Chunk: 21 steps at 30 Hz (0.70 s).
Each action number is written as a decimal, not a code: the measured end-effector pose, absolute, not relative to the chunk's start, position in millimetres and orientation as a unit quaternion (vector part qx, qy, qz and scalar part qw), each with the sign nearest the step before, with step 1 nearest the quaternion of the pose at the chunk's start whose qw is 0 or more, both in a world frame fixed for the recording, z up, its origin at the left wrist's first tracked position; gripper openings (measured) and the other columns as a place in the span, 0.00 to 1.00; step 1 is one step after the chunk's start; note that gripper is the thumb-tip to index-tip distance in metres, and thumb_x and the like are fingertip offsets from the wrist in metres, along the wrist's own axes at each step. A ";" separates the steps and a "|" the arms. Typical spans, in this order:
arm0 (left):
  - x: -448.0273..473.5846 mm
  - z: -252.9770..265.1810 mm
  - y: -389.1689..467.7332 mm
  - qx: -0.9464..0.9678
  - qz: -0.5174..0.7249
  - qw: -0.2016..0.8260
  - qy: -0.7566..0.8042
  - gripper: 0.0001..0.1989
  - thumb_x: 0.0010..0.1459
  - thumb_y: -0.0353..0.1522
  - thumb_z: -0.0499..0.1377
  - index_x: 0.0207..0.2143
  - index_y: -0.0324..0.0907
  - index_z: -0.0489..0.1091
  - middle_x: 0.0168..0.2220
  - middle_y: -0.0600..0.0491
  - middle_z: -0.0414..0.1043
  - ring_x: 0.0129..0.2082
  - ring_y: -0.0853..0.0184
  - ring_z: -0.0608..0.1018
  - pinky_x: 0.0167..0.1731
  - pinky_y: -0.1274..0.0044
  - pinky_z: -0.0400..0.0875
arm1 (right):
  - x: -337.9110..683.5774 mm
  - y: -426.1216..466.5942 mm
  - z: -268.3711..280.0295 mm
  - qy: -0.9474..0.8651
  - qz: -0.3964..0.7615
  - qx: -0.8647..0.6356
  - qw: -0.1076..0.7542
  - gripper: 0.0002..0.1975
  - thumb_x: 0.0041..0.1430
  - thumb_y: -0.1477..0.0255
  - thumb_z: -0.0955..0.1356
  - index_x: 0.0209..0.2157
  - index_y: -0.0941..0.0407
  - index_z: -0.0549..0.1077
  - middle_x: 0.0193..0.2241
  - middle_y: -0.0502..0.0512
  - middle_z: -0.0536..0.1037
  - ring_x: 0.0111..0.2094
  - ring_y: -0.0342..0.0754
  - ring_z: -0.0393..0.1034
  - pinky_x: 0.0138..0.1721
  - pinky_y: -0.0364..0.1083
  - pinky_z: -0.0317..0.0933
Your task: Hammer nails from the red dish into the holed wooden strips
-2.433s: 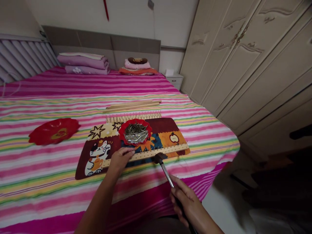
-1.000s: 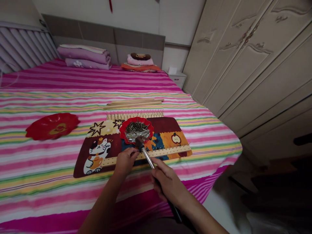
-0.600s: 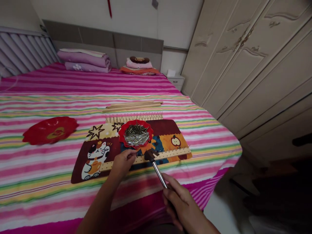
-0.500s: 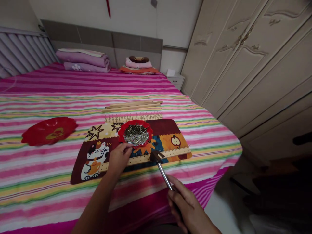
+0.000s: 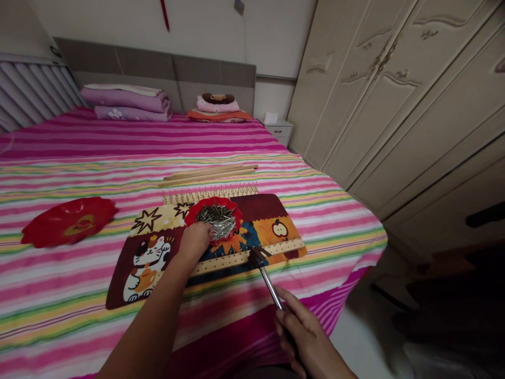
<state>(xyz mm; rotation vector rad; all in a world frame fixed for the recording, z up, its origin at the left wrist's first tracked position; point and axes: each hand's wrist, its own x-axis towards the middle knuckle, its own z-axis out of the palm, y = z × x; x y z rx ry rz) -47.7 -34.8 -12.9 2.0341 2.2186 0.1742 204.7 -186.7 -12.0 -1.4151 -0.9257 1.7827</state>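
Observation:
My right hand (image 5: 302,329) is wrapped around the dark grip of a hammer (image 5: 272,287). The hammer's dark head rests at a pale wooden strip (image 5: 224,263) with a row of small holes and some nails along it. My left hand (image 5: 196,239) reaches over the near left rim of a red scalloped bowl (image 5: 238,205). Its fingers are curled together at the heap of nails (image 5: 221,218) inside; whatever they pinch is hidden. Bowl and strip lie on a patterned mat (image 5: 260,202) with a cat drawing, though the strip's left part is behind my left forearm.
Behind the bowl, a wooden strip (image 5: 189,196) bristles with upright nails. Farther back lie several bare wooden strips (image 5: 213,173). A red scalloped plate (image 5: 59,223) sits at the left on the striped bed sheet (image 5: 51,273). A wardrobe (image 5: 355,105) stands to the right.
My left hand has moved from the bowl's near edge further in, over the nails. The hammer stays in my right hand, its head slightly lower on the strip. The whole view has shifted a little.

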 end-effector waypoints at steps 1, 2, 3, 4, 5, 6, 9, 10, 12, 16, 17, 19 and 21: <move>-49.7 -12.8 -35.8 0.675 0.073 0.063 0.732 0.11 0.51 0.31 0.52 0.24 0.42 0.73 0.30 0.46 0.76 0.31 0.63 0.75 0.29 0.77 0.60 | 204.6 -186.8 -12.3 -0.356 0.684 -0.541 0.337 0.28 0.55 0.64 0.64 0.57 0.54 0.59 0.21 0.44 0.66 0.10 0.33 0.53 0.07 0.33 0.44; -51.5 -12.5 -36.7 0.675 0.092 0.063 0.729 0.10 0.50 0.31 0.52 0.23 0.42 0.73 0.29 0.47 0.75 0.30 0.64 0.74 0.29 0.77 0.60 | 204.4 -187.0 -12.7 -0.357 0.685 -0.539 0.336 0.28 0.55 0.64 0.64 0.58 0.54 0.59 0.21 0.44 0.66 0.10 0.34 0.52 0.07 0.33 0.44; -53.3 -11.9 -37.8 0.673 0.117 0.068 0.727 0.09 0.49 0.30 0.53 0.22 0.42 0.72 0.28 0.48 0.75 0.29 0.65 0.73 0.29 0.77 0.60 | 204.1 -187.3 -13.0 -0.358 0.684 -0.539 0.336 0.28 0.55 0.64 0.64 0.58 0.55 0.59 0.21 0.43 0.66 0.10 0.34 0.53 0.07 0.33 0.44; -55.0 -11.2 -39.0 0.666 0.147 0.080 0.727 0.08 0.48 0.30 0.53 0.21 0.42 0.71 0.27 0.49 0.74 0.28 0.66 0.73 0.28 0.78 0.60 | 203.7 -187.8 -13.2 -0.360 0.683 -0.539 0.336 0.28 0.55 0.64 0.64 0.58 0.55 0.58 0.21 0.43 0.66 0.10 0.34 0.53 0.07 0.33 0.44; -56.7 -10.4 -40.6 0.653 0.183 0.103 0.728 0.07 0.47 0.30 0.54 0.21 0.42 0.71 0.26 0.51 0.74 0.27 0.67 0.72 0.28 0.78 0.60 | 203.3 -188.3 -13.4 -0.362 0.683 -0.539 0.335 0.28 0.55 0.65 0.64 0.58 0.55 0.59 0.21 0.43 0.66 0.10 0.34 0.53 0.07 0.33 0.44; -58.5 -9.5 -42.7 0.634 0.226 0.136 0.727 0.06 0.46 0.32 0.55 0.22 0.43 0.71 0.24 0.53 0.73 0.26 0.68 0.72 0.27 0.79 0.60 | 202.9 -188.9 -13.6 -0.364 0.682 -0.540 0.333 0.28 0.55 0.65 0.63 0.58 0.55 0.59 0.21 0.43 0.66 0.10 0.34 0.52 0.07 0.33 0.44; -63.9 -7.2 -52.5 0.539 0.380 0.281 0.697 0.08 0.43 0.38 0.58 0.24 0.42 0.71 0.20 0.56 0.70 0.22 0.70 0.70 0.26 0.79 0.63 | 202.1 -190.8 -13.4 -0.367 0.680 -0.541 0.332 0.28 0.55 0.64 0.64 0.57 0.54 0.60 0.21 0.44 0.67 0.10 0.33 0.52 0.06 0.33 0.44; -65.4 -6.6 -57.0 0.498 0.429 0.329 0.678 0.11 0.41 0.40 0.59 0.25 0.42 0.71 0.19 0.57 0.70 0.21 0.71 0.70 0.25 0.79 0.63 | 201.8 -191.3 -13.1 -0.365 0.680 -0.541 0.334 0.28 0.54 0.64 0.64 0.57 0.54 0.60 0.21 0.44 0.67 0.10 0.33 0.52 0.06 0.33 0.44; -67.2 -6.0 -67.1 0.421 0.505 0.401 0.638 0.16 0.37 0.42 0.62 0.26 0.39 0.70 0.19 0.55 0.70 0.21 0.72 0.70 0.23 0.80 0.63 | 201.0 -192.4 -12.4 -0.360 0.680 -0.542 0.339 0.29 0.53 0.64 0.65 0.57 0.54 0.60 0.21 0.44 0.66 0.10 0.34 0.53 0.06 0.33 0.44; -66.0 -8.9 -89.1 0.328 0.561 0.463 0.603 0.20 0.32 0.40 0.66 0.27 0.38 0.68 0.22 0.54 0.72 0.20 0.73 0.71 0.20 0.82 0.62 | 199.0 -194.2 -12.5 -0.363 0.682 -0.543 0.330 0.29 0.53 0.64 0.65 0.57 0.53 0.59 0.21 0.44 0.66 0.11 0.35 0.54 0.06 0.32 0.44; -65.3 -11.0 -94.2 0.315 0.562 0.473 0.601 0.20 0.32 0.39 0.66 0.28 0.38 0.68 0.22 0.54 0.73 0.20 0.74 0.71 0.19 0.82 0.62 | 198.7 -194.6 -13.3 -0.365 0.683 -0.543 0.324 0.30 0.53 0.64 0.65 0.58 0.53 0.59 0.21 0.44 0.66 0.11 0.35 0.54 0.06 0.32 0.44; -64.6 -16.5 -103.1 0.293 0.559 0.491 0.600 0.21 0.31 0.37 0.67 0.30 0.38 0.69 0.22 0.54 0.73 0.19 0.74 0.70 0.19 0.82 0.62 | 198.9 -195.4 -15.6 -0.369 0.688 -0.540 0.316 0.31 0.54 0.64 0.65 0.58 0.54 0.58 0.21 0.44 0.66 0.12 0.35 0.54 0.06 0.32 0.44; -65.2 -22.6 -109.9 0.273 0.552 0.513 0.598 0.20 0.31 0.36 0.67 0.30 0.37 0.70 0.23 0.53 0.74 0.19 0.75 0.71 0.20 0.82 0.64 | 199.8 -195.9 -18.4 -0.376 0.691 -0.533 0.311 0.30 0.55 0.64 0.65 0.58 0.54 0.58 0.20 0.43 0.65 0.11 0.34 0.54 0.06 0.32 0.45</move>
